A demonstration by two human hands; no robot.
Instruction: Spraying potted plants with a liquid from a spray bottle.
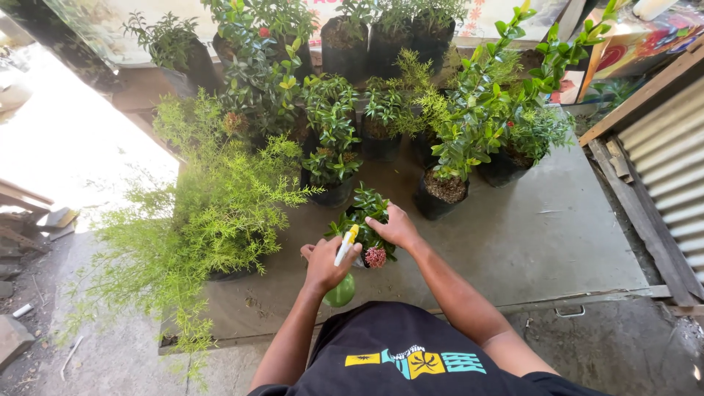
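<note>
My left hand (324,262) is shut on a green spray bottle (340,292) with a white and yellow nozzle, its head pointing at a small potted plant (364,209) with dark leaves and a pink flower cluster (375,257). My right hand (397,226) rests on that plant's leaves, fingers spread over the foliage. The plant stands in a black bag pot on a grey platform (513,242), right in front of me.
Several potted shrubs in black bags crowd the back of the platform. A large feathery light-green plant (213,213) fills the left side. Corrugated metal sheeting (671,169) and wooden planks line the right edge. A concrete floor lies below.
</note>
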